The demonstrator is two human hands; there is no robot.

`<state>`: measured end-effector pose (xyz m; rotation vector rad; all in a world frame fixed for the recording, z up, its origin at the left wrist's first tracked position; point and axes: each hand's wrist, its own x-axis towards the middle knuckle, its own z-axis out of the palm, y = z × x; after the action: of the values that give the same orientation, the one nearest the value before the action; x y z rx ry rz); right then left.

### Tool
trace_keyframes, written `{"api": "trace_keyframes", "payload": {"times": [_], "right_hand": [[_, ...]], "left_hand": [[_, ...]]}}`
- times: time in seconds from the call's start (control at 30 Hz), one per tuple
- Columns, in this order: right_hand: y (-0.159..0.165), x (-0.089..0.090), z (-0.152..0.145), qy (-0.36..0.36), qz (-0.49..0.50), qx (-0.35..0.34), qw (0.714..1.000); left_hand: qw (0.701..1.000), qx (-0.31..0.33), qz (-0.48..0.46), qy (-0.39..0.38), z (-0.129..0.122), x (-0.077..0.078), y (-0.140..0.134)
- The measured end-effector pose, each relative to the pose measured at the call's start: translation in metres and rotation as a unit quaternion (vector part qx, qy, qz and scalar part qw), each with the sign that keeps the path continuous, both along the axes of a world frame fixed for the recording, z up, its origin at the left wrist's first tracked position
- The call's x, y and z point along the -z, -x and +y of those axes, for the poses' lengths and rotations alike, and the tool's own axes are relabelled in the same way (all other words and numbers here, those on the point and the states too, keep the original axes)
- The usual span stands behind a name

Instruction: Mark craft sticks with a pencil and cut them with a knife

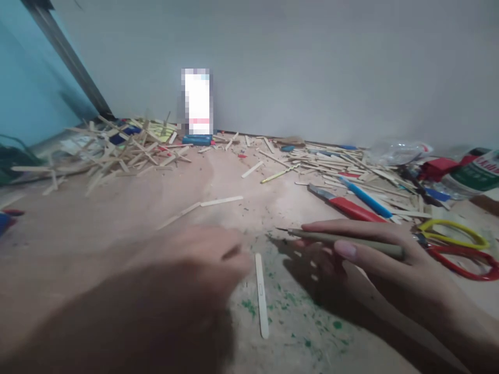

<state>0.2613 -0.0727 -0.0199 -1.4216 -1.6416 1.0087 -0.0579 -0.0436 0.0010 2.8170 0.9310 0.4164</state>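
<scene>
My right hand [370,254] is closed on a slim craft knife [346,243], its olive-grey handle along the fingers and its thin dark tip pointing left. Motion smears my left hand [212,254]; its fingers look curled, and whether anything is in them does not show. Between the two hands a pale craft stick [261,301] lies flat on the table, with a small rectangle marked near its middle. Beyond the left hand, another craft stick [222,201] rests end to end with a second one, partly behind that hand.
Joined craft sticks [128,156] are heaped at the back left, and loose sticks [323,161] at the back right. A red-handled knife [351,206], a blue pen-like tool [364,196], scissors [460,259] and a bottle [473,174] stand or lie on the right. Green flecks [307,343] dot the tabletop.
</scene>
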Motion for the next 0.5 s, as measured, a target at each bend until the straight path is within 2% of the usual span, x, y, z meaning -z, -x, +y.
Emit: {"api": "trace_keyframes", "payload": {"times": [0.1, 0.23, 0.3, 0.37, 0.5], "right_hand": [[-0.007, 0.002, 0.006, 0.075, 0.056, -0.015, 0.995], [0.005, -0.003, 0.002, 0.129, 0.102, 0.032, 0.986], [0.011, -0.005, 0.0, 0.143, 0.083, 0.066, 0.984], [0.014, -0.004, 0.0, 0.145, 0.031, 0.057, 0.987], [0.01, -0.001, 0.002, 0.092, -0.072, 0.05, 0.992]], "left_hand": [[0.999, 0.024, -0.024, 0.035, 0.023, 0.001, 0.003], [0.994, 0.044, -0.083, 0.052, 0.033, 0.005, -0.003], [0.995, 0.045, -0.063, 0.067, 0.026, 0.008, -0.005], [0.995, 0.056, -0.038, 0.078, 0.017, 0.012, -0.006], [0.996, 0.077, -0.041, 0.033, 0.006, 0.023, -0.008]]}}
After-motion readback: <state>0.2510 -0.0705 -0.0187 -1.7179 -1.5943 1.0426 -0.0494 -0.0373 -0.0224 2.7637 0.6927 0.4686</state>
